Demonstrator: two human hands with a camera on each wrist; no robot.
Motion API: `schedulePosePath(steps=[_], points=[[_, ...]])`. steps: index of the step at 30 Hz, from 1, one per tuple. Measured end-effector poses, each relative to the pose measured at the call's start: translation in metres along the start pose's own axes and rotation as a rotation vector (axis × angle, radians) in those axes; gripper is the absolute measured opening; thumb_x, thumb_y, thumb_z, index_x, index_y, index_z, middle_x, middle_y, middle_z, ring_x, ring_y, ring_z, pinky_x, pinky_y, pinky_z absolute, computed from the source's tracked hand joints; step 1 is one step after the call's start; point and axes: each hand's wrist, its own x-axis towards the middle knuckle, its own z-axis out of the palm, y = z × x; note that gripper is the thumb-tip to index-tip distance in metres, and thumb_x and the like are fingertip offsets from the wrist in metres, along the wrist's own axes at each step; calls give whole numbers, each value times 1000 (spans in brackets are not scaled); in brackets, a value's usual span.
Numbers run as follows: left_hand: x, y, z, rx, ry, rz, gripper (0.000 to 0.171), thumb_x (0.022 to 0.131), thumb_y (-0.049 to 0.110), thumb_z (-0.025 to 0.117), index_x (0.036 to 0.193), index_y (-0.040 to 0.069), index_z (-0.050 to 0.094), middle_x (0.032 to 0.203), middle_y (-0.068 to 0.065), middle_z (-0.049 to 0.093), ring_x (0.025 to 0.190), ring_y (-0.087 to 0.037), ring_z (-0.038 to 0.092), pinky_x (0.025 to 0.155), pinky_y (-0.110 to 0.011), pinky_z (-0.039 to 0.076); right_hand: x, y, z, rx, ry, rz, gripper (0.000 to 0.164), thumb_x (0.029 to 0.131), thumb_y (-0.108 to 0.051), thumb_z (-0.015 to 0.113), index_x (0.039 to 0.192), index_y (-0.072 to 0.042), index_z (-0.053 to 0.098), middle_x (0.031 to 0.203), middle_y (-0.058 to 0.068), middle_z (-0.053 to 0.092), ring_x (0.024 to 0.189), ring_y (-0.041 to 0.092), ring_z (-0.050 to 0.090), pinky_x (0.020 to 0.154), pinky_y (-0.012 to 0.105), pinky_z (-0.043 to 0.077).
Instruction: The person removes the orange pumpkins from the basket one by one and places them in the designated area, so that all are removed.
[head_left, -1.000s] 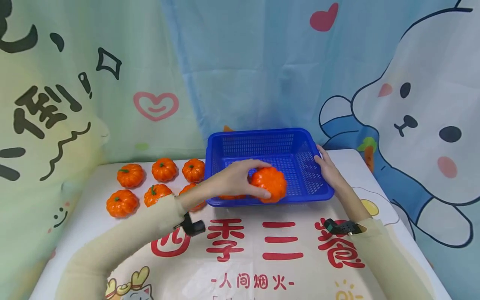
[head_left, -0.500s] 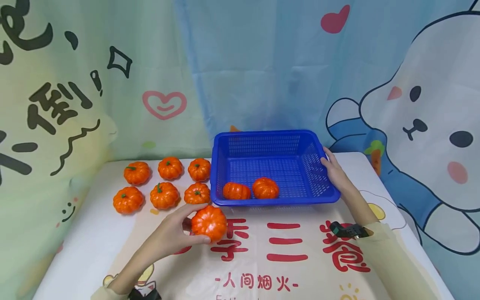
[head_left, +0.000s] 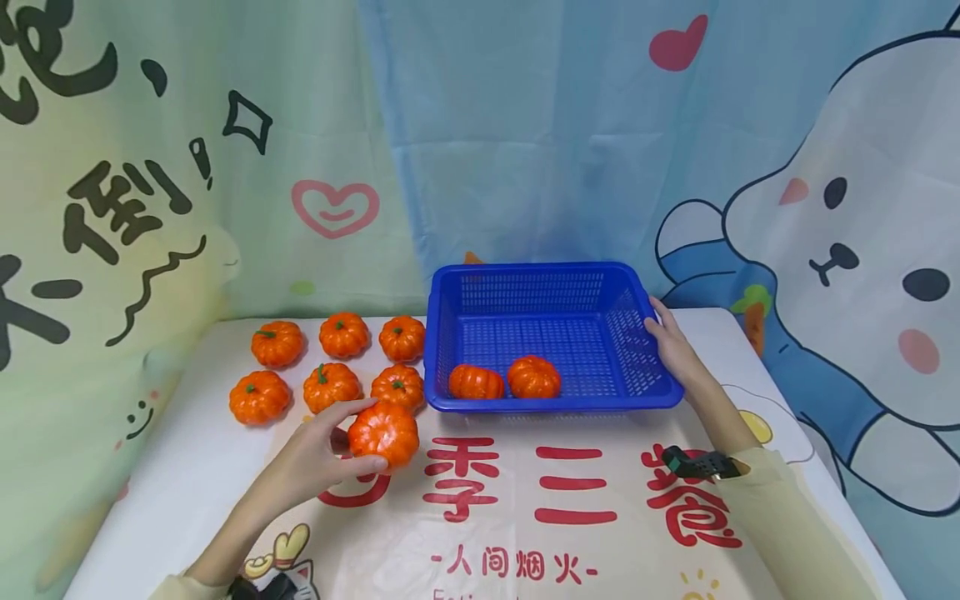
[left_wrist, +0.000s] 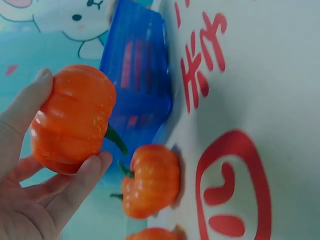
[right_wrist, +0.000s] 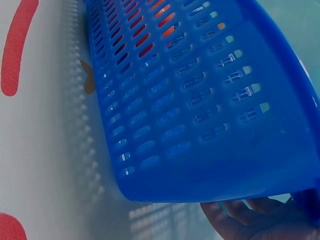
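Note:
My left hand [head_left: 318,450] holds a small orange pumpkin [head_left: 384,435] between thumb and fingers, in front of the rows of pumpkins. In the left wrist view, the green stem of this held pumpkin [left_wrist: 75,117] points toward the table side. A blue plastic basket [head_left: 555,405] stands at the back centre, with two pumpkins inside, one on its side [head_left: 476,382] and one beside it [head_left: 534,377]. My right hand [head_left: 678,350] grips the basket's right rim. In the right wrist view, the fingers [right_wrist: 240,217] lie at the basket's end wall, partly hidden by it.
Several more pumpkins stand in two rows left of the basket, including a front-left one [head_left: 259,397] and one near the basket wall [head_left: 398,387]. A printed mat [head_left: 517,500] covers the white table [head_left: 172,467]. A patterned curtain [head_left: 480,142] hangs behind.
My left hand has carried the pumpkin from over the basket leftward and toward me, to the front of the rows. The right hand stays on the basket. The head view has shifted slightly.

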Motion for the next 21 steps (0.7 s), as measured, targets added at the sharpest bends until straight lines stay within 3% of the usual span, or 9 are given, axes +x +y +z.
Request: schedulePosePath(steps=[5,13,16,21], points=[[4,-10,-14,47,58,33,75,73,37,84,135,9,53,113,-10,64,83,-17,57,69,-22,53,-10,-14,2,21,-3,6,60,106,-28,19,155,-18,-13,162,21,-11,147,49,-8,114,71,-6],[10,-44,-48,2,154,13,71,83,29,77,143,9,45,123,-17,58,89,-23,61,69,-19,54,6,8,-2,-3,4,-2,59,106,-38,18,155,-27,-13,163,15,-12,149,45,-8,115,70,-4],[12,-62,-63,-25,201,-32,70,87,29,72,146,9,40,128,-19,55,92,-15,59,68,-19,55,3,3,-1,7,-2,-1,59,106,-35,18,155,-25,-13,163,16,-12,149,46,-8,115,69,-5],[9,-92,-82,-88,257,-148,69,94,31,63,151,10,30,136,-18,45,84,7,52,67,-18,52,-12,-16,2,24,-11,6,59,106,-27,18,155,-18,-14,162,20,-12,148,47,-10,114,70,-6]])
